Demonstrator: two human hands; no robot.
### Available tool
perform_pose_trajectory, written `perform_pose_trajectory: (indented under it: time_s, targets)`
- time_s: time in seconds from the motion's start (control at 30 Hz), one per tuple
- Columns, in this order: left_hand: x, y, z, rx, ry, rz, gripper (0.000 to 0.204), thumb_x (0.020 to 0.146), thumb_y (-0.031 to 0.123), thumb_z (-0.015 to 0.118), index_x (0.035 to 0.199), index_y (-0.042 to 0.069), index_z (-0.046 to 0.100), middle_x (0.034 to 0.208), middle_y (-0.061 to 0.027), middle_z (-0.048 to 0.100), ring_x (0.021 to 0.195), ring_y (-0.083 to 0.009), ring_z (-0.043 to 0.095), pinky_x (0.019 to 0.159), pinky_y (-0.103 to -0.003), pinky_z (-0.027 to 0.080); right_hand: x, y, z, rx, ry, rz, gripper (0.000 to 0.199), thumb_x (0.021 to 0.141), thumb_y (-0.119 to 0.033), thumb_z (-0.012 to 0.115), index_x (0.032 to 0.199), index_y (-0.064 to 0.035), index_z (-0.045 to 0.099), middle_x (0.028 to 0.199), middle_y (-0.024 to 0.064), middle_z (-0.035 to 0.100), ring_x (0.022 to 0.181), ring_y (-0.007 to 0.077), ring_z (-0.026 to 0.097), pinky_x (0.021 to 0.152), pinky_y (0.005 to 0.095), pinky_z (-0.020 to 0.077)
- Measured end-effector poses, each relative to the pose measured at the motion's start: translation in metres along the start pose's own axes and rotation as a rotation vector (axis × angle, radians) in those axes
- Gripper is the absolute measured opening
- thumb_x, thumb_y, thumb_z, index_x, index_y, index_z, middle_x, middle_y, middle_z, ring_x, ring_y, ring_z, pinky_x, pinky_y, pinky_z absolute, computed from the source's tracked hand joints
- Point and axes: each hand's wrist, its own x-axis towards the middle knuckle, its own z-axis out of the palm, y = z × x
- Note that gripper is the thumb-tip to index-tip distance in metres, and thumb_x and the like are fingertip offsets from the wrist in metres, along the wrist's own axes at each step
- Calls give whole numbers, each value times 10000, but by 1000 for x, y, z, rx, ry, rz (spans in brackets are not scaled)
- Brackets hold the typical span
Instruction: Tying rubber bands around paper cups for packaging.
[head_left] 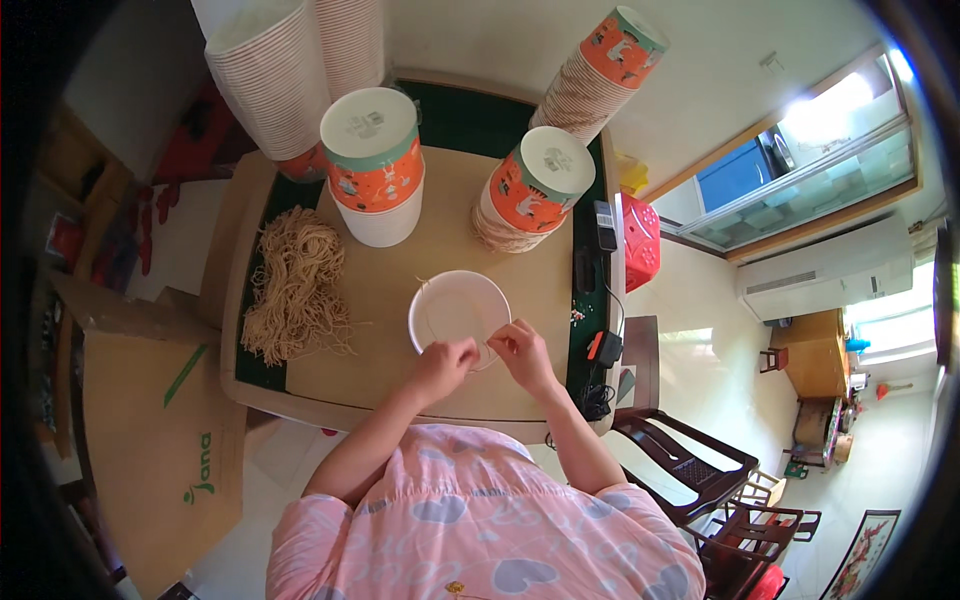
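Note:
A white paper bucket point(462, 308) stands with its open mouth up near the front of the table. At its near rim are both my hands, fingers pinched together. My left hand point(447, 368) and my right hand point(523, 352) are a short way apart, with a thin beige string point(486, 357) between them, only faintly visible. Part of a string also shows at the bucket's far left rim. To the left lies a tangled heap of beige strings point(297, 285). Behind the bucket, upside-down stacks of orange and green printed paper buckets stand at the left point(376, 172) and right point(533, 190).
Tall stacks of white buckets point(268, 75) rise at the back left, another printed stack point(602, 72) at the back right. Cables and an orange-black adapter point(605, 347) lie along the right table edge. A cardboard box point(160, 430) stands left; dark wooden chairs point(690, 465) stand right.

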Motion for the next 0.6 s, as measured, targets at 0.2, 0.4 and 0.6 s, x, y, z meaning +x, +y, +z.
perform_pose_trajectory:
  time_s: [0.2,0.4,0.6]
  targets:
    - [16,-10,2,-234,284,-10,213,742,120,667,893,53,533,877,-142,599,843,-272,608,713,-357,483,-2,8,8,-16,2,7,62,760,-85,662,794,-40,639,736,97,546,627,206,551,573,300,447]
    - [10,-15,3,14,-156,37,184,708,116,689,822,37,568,890,-131,603,866,-284,598,746,-368,476,0,5,8,-4,-1,14,51,758,-77,657,786,-38,640,735,100,553,638,212,560,584,302,455]
    - [12,-20,16,-439,20,-185,74,761,43,615,780,17,548,715,-104,574,678,-201,601,628,-328,476,2,7,6,-22,-39,1,56,757,-82,656,793,-40,649,743,102,559,647,220,567,594,309,460]
